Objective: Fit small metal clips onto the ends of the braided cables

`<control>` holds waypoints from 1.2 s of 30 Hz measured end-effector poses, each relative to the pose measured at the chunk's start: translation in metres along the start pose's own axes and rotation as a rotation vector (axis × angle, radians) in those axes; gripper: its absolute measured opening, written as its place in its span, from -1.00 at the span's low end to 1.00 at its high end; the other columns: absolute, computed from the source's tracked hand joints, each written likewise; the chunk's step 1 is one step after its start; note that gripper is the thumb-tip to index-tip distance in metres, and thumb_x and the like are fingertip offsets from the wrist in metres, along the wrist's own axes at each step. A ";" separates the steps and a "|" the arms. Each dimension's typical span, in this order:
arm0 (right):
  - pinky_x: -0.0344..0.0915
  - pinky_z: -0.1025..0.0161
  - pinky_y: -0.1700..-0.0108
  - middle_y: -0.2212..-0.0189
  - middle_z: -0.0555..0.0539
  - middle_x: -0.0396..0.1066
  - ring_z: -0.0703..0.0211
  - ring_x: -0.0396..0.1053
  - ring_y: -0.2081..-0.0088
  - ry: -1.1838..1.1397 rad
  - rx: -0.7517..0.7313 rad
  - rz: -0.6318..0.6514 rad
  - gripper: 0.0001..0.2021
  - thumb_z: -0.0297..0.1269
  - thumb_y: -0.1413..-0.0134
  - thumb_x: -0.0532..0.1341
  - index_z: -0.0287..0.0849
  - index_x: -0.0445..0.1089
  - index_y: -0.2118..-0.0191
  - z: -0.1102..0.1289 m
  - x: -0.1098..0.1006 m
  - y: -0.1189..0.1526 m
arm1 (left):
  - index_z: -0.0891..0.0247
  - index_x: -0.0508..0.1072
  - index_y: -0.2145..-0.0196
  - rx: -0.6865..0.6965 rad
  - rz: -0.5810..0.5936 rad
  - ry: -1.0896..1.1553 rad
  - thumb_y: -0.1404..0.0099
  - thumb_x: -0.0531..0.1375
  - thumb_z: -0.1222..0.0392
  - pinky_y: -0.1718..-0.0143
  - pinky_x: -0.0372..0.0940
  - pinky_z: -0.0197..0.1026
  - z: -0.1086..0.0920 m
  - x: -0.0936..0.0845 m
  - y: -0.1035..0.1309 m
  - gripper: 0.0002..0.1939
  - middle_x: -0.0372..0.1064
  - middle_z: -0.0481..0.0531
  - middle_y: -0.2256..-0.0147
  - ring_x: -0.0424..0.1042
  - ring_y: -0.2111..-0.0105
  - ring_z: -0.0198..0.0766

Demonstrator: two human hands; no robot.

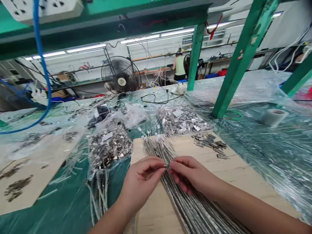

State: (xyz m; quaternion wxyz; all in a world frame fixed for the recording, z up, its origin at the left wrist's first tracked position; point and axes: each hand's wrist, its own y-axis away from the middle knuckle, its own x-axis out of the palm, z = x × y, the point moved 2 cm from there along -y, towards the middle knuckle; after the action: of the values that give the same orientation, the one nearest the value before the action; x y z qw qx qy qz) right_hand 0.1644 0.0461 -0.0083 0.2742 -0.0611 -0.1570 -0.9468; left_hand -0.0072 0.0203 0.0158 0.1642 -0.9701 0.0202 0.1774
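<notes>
Over a bundle of grey braided cables (pixel 180 198), my left hand (pixel 143 178) and my right hand (pixel 191 172) meet fingertip to fingertip. Both are closed in a pinch on one small metal connector piece (pixel 167 166). Its exact shape is too small to make out, and my fingers cover most of it. White tips show at the far end of the bundle, which lies on a pale wooden board (pixel 156 217). Loose metal connector shells (pixel 211 143) are scattered on the board's far right part.
Behind the board lies a clear bag of flat metal parts (pixel 182 120); another bag of metal pieces (pixel 109 143) sits left. A second board (pixel 26 198) holds small parts. Green posts (pixel 243 61) rise at right, near a plastic roll (pixel 274 117). A blue cable (pixel 40 42) hangs at left.
</notes>
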 end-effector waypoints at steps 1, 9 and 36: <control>0.10 0.50 0.75 0.65 0.08 0.28 0.40 0.17 0.72 -0.006 -0.006 0.000 -0.67 -0.01 -0.13 0.17 -0.22 0.31 0.43 0.000 0.000 -0.001 | 0.20 0.56 0.34 0.054 -0.004 -0.023 -0.19 0.26 0.31 0.17 0.39 -0.36 -0.001 0.001 0.001 -0.92 0.53 0.00 0.27 0.50 0.23 -0.32; 0.08 0.51 0.76 0.67 0.07 0.28 0.40 0.19 0.73 -0.056 -0.003 0.037 -0.66 -0.03 -0.11 0.17 -0.24 0.32 0.47 0.002 0.000 -0.001 | 0.22 0.57 0.32 0.263 0.006 -0.189 -0.22 0.23 0.38 0.20 0.38 -0.40 -0.005 0.005 0.003 -0.86 0.52 0.02 0.28 0.51 0.26 -0.35; 0.08 0.48 0.75 0.67 0.08 0.27 0.42 0.15 0.74 0.000 -0.028 -0.003 -0.66 -0.03 -0.11 0.16 -0.22 0.29 0.50 0.006 0.001 0.002 | 0.14 0.58 0.22 -0.037 0.114 -0.257 -0.25 0.21 0.22 0.39 0.35 -0.36 -0.004 0.012 0.003 -0.83 0.55 -0.08 0.40 0.50 0.44 -0.31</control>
State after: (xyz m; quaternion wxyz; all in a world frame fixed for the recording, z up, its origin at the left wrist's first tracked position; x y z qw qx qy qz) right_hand 0.1646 0.0460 -0.0015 0.2720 -0.0646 -0.1436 -0.9493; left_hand 0.0048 0.0160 0.0141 0.1372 -0.9395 0.0506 0.3097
